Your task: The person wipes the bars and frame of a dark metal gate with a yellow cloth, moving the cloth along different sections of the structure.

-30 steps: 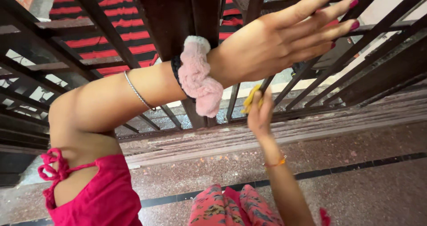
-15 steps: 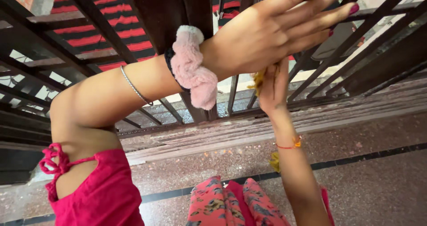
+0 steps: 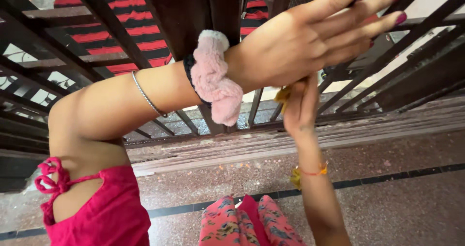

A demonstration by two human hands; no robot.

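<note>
Yellow cloth [image 3: 283, 94]: pinched in the right hand, just under the left palm, in front of the grille.
Change: right hand has risen from below to meet the left hand; cloth now mostly hidden.
Room: dark metal grille [image 3: 111, 33] on the left and across, speckled stone floor [image 3: 397, 197] below.
Left hand [image 3: 310, 38]: fingers stretched wide, holding nothing, pink scrunchie [image 3: 213, 76] on wrist.
Right hand [image 3: 301, 108]: closed on the cloth.

Yellow cloth [image 3: 282, 94]: small, crumpled scrap, mostly hidden; pinched in the fingers of the right hand [image 3: 300, 108], raised against the dark metal window bars [image 3: 339, 88], just beneath the outstretched left hand [image 3: 310, 40].
</note>
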